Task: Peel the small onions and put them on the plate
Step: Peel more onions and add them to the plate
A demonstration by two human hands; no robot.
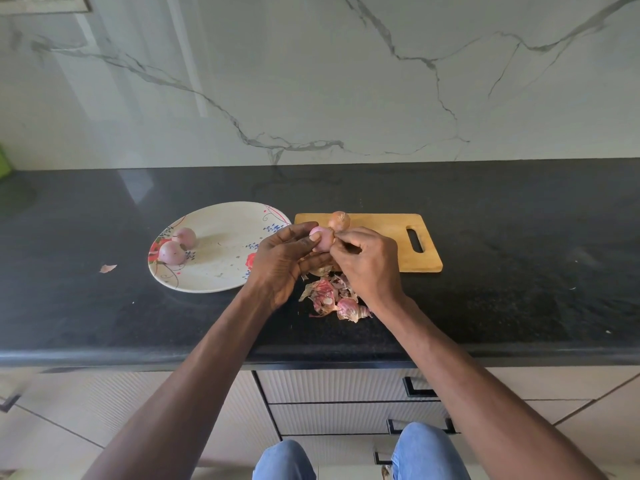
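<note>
Two peeled onions point(177, 245) plated; one onion point(321, 242) in both hands.

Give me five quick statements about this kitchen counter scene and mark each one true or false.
1. Two peeled pink onions lie on the floral white plate. True.
2. The wooden cutting board sits left of the plate. False: it sits to the plate's right.
3. The left hand holds a pink, mostly peeled onion while the right hand pinches at it. True.
4. An unpeeled brown onion rests on the plate. False: it is on the cutting board.
5. The pile of onion skins lies on the black countertop below the hands. True.
</note>
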